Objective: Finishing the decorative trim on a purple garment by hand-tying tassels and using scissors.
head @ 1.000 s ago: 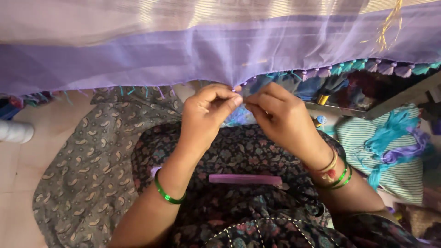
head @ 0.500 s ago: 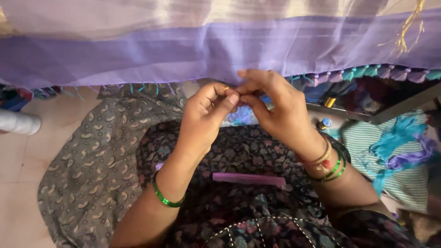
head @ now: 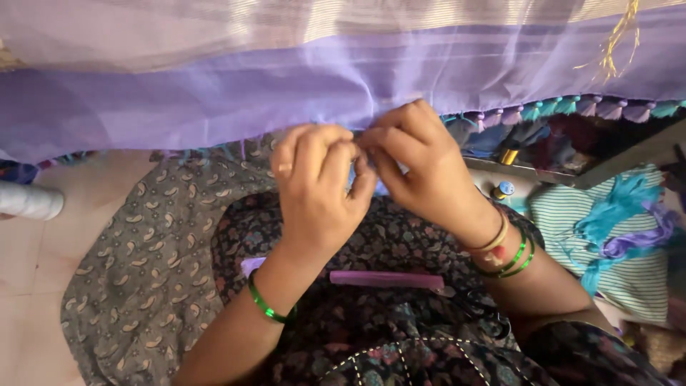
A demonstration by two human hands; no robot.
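A lilac cloth (head: 300,78) hangs across the top of the head view, its lower edge carrying small teal and purple tassels (head: 572,109) on the right. My left hand (head: 314,189) and my right hand (head: 418,164) meet at the cloth's lower edge near the middle, fingertips pinched together on threads of the fringe. What exactly lies between the fingers is hidden. Green bangles sit on both wrists. A purple comb (head: 386,279) rests on my lap below the hands.
Dark scissors (head: 479,307) lie on my lap by the comb. A white thread cone (head: 28,201) lies on the floor at left. At right are a striped cloth with blue and purple thread bundles (head: 622,229) and small thread spools (head: 504,189).
Both hands rose slightly toward the cloth's edge and closed tighter together; the left fingers curled over the right fingertips. The view shifted a little.
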